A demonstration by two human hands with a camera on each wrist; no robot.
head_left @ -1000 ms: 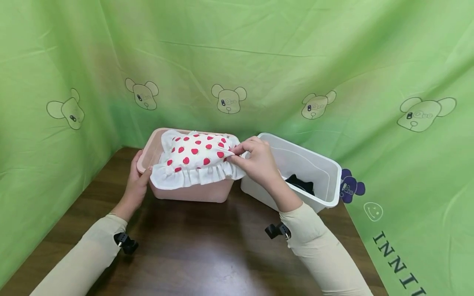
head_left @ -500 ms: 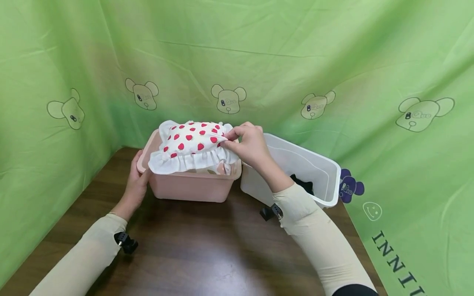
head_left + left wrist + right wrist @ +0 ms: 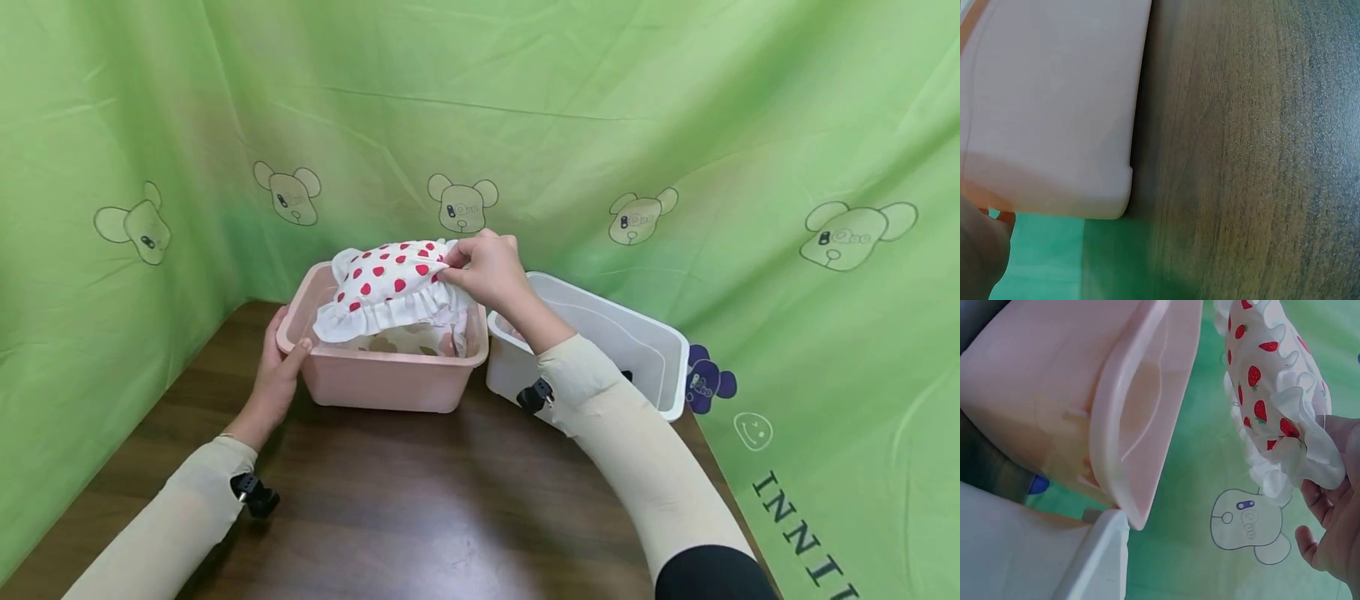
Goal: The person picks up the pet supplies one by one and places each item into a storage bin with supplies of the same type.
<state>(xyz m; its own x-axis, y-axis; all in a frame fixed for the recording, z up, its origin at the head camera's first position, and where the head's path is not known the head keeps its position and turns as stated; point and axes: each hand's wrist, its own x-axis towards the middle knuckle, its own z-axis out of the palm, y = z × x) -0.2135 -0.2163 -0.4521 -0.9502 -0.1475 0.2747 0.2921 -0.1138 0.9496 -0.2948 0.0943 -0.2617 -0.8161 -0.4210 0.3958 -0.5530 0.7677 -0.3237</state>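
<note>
My right hand (image 3: 489, 271) pinches the right edge of a small frilled pillow (image 3: 390, 273), white with red strawberries. In the head view the pillow appears over the pink plastic bin (image 3: 382, 383); the right wrist view shows the frilled pillow (image 3: 1260, 394) hanging apart from the bin's rim. My left hand (image 3: 276, 379) holds the bin's left end, thumb at the front corner and fingers along the side. Below the pillow's frill, a pale cloth (image 3: 408, 340) with brownish blotches lies inside the bin. The left wrist view catches only part of the left hand (image 3: 985, 250) beside the bin's wall.
A white bin (image 3: 645, 321) stands right of the pink one, close to it. A small piece of something black (image 3: 627, 377) shows inside, mostly behind my right forearm. Both stand on a brown wooden table (image 3: 390, 492), with a green printed curtain (image 3: 480, 100) behind.
My right hand has moved up and left with the frilled pillow, lifting it off the pink bin's front rim. The blotched cloth inside has come into view. My left hand has stayed in place.
</note>
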